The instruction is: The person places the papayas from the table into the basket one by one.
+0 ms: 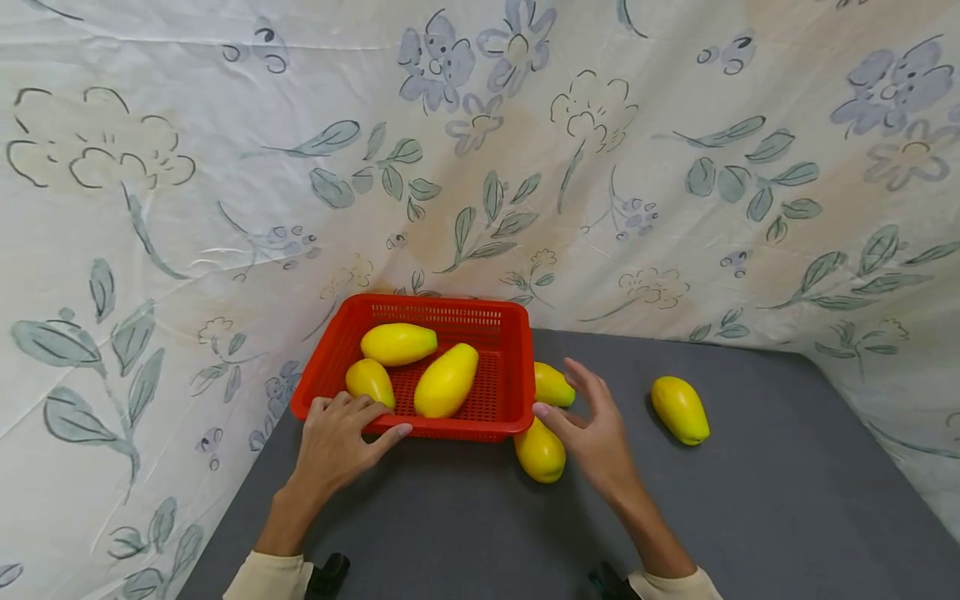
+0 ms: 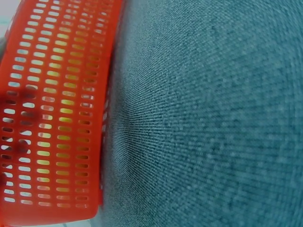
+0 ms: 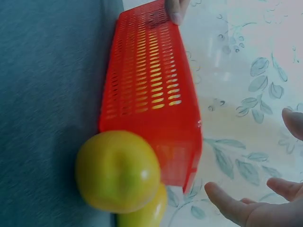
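Observation:
A red plastic basket [image 1: 450, 427] with slotted walls stands on the grey table and holds three papaya-like yellow fruits [image 1: 446, 382]. At its front left rim my left hand [image 1: 337, 437] grips it, fingers over the edge and thumb along the outside. My right hand [image 1: 596, 429] hovers by the front right corner, fingers spread and holding nothing; the right wrist view shows its fingers [image 3: 227, 203] apart from the basket. Beneath and beside that hand lie two more yellow fruits, one at the corner [image 1: 542, 454] and one along the right wall [image 1: 553, 385].
Another yellow fruit [image 1: 680, 410] lies alone on the grey table [image 1: 780, 467], to the right of my right hand. A floral cloth [image 1: 480, 167] hangs behind the table and along its left side, close to the basket.

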`<state>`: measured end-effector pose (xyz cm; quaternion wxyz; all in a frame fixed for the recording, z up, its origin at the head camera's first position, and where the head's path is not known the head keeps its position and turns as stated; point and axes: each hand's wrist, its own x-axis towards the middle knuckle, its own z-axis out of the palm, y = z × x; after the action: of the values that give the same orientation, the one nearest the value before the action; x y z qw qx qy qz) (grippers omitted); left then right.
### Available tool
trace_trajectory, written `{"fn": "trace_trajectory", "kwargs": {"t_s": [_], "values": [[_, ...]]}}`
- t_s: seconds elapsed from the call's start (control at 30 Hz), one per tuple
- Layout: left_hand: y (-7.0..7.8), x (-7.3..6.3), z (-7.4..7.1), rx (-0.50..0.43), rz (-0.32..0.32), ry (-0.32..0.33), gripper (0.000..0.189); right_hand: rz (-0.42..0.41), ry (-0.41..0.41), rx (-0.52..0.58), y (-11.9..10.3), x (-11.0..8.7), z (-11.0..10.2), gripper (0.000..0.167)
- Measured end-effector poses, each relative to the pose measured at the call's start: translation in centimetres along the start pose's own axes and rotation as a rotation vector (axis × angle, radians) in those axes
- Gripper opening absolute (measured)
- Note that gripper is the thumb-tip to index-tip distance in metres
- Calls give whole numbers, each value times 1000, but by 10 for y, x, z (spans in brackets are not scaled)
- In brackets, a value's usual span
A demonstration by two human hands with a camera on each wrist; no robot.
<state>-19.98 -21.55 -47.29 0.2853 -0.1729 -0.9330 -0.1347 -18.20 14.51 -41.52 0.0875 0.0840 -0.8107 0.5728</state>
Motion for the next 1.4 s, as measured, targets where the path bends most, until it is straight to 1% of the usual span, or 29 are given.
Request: {"fn": "trace_trajectory", "kwargs": {"t_s": [0.13,0.23,0.4,0.53,0.73,0.97,1.17,1.4], "values": [[3,0,2,4,0,10,42,14,-16,-4,11,-2,-7,76],[4,0,4,7,-5,12,42,34,-30,-14,18,-3,-10,76],[7,0,7,11,-14,17,42,57,-46,-26,26,-3,-15,78],[7,1,7,6,-6,24,42,70,-51,-24,29,-5,-17,78],[6,2,7,3,-2,20,44,107,-62,-13,33,-7,-17,78],[5,2,8,0,2,28,44,157,-77,-7,37,-8,-15,83],[6,0,6,5,-20,13,44,190,-94,-26,41,-8,-13,82],[7,0,7,6,-1,34,44,199,-121,-63,48,-9,-9,86]]}}
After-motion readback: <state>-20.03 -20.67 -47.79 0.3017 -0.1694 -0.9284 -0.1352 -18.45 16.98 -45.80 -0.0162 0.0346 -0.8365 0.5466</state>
